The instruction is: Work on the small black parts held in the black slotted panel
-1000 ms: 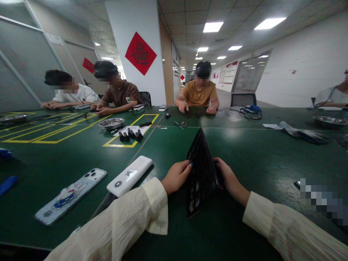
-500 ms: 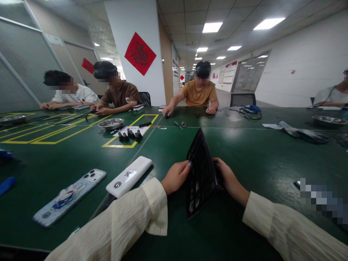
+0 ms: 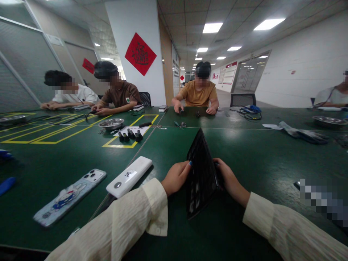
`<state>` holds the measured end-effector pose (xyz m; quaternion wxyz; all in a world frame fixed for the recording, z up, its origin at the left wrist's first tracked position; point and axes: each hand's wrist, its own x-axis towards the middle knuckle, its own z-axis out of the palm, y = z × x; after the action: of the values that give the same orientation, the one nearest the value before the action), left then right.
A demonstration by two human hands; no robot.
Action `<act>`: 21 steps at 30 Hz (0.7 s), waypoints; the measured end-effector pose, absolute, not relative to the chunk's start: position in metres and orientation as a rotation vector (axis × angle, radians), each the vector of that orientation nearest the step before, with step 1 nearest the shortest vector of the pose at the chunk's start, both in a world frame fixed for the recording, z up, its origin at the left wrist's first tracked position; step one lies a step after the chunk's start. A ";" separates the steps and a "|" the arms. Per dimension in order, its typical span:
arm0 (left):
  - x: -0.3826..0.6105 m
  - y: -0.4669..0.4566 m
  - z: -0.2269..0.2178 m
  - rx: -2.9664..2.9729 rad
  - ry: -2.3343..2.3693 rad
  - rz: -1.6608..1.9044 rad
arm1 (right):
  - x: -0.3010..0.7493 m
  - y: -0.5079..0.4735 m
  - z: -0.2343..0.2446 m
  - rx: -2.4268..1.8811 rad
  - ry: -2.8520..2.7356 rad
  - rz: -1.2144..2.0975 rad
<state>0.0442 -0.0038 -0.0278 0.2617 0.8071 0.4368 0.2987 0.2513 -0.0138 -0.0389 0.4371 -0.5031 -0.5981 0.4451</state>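
Note:
Between my two hands a thin black tablet-like panel [image 3: 202, 181] stands on edge, its dark glossy face turned to the left. My left hand [image 3: 177, 177] is closed on its left edge, the thumb pressed against the face and the other fingers hidden. On the other side my right hand [image 3: 230, 179] is closed around the right edge, most of its fingers out of sight behind the panel. A white power bank [image 3: 129, 177] lies left of my left hand, and beyond it a phone in a blue patterned case [image 3: 71, 197].
Several black cone-like parts [image 3: 131, 135] stand near a metal bowl [image 3: 111, 124]. Pliers or a similar tool [image 3: 178, 125] lie mid-table. Grey gloves [image 3: 301, 133] rest at the right. A co-worker in a mustard shirt [image 3: 198, 95] sits opposite; others sit at both sides.
My hands and the panel look unmoved. The co-worker opposite has drawn one hand, with a small dark object, toward the body, uncovering a small white box.

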 end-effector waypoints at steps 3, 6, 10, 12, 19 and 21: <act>0.045 -0.004 -0.028 2.221 1.231 0.808 | 0.251 -0.013 -0.039 -1.256 -1.487 1.128; 0.046 -0.006 -0.026 2.245 1.281 0.808 | 0.252 -0.013 -0.040 -1.244 -1.477 1.170; 0.046 -0.007 -0.024 2.274 1.296 0.796 | 0.253 -0.011 -0.042 -1.237 -1.480 1.182; 0.046 -0.007 -0.024 2.286 1.303 0.800 | 0.252 -0.012 -0.043 -1.237 -1.469 1.208; 0.047 -0.008 -0.023 2.285 1.288 0.817 | 0.250 -0.016 -0.037 -1.242 -1.472 1.184; 0.047 -0.008 -0.022 2.279 1.292 0.810 | 0.250 -0.015 -0.037 -1.234 -1.463 1.200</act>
<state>0.0468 -0.0083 -0.0221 0.1987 0.8145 0.4618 0.2895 0.2503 -0.0154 -0.0370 0.4271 -0.4938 -0.5857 0.4803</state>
